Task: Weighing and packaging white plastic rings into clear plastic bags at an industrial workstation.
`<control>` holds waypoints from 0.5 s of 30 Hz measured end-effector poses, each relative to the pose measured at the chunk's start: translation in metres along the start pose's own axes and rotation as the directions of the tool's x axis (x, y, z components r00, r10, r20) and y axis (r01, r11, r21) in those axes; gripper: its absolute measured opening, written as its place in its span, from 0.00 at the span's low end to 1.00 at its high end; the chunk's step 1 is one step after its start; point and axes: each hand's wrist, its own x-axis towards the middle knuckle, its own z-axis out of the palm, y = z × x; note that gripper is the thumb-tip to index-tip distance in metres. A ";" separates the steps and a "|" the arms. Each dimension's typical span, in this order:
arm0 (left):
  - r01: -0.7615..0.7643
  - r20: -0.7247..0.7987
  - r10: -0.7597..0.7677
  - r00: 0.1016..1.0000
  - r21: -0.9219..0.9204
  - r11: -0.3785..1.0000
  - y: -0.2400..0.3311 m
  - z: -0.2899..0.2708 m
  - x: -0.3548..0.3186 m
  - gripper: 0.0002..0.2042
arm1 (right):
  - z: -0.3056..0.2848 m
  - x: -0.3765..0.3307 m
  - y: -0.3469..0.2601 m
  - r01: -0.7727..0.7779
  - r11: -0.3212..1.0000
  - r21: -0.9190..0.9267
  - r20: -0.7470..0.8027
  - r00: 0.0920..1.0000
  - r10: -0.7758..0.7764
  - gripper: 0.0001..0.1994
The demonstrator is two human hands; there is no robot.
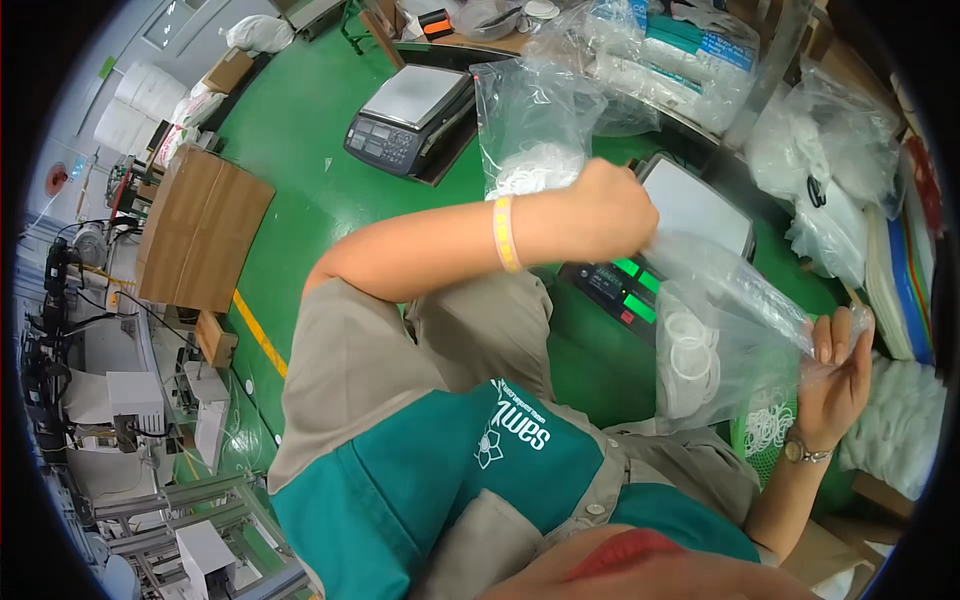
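Note:
A clear plastic bag (740,345) with flat white rings (690,362) inside hangs between my two hands in front of my lap. My left hand (612,210) is closed in a fist on one end of the bag's gathered mouth. At the other end, the fingers of my right hand (838,358) pinch the plastic film. Just beyond the bag is a scale (700,210) with a light pan and lit green displays, partly covered by my left hand and the film. Behind my left wrist stands another clear bag (520,105) holding white rings (545,168).
A second scale (405,105) sits farther left. Loose white rings (768,425) lie in a green mesh container (742,440) beside my right wrist. Plastic-wrapped packs (690,50) and bags (815,160) crowd the far right. A cardboard box (200,230) stands on the green floor at left.

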 end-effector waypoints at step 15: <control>0.024 -0.409 0.342 0.846 -0.612 -0.791 0.042 -0.025 0.016 0.24 | -0.019 0.004 0.035 -0.016 0.966 -0.258 0.055 0.998 0.031 0.07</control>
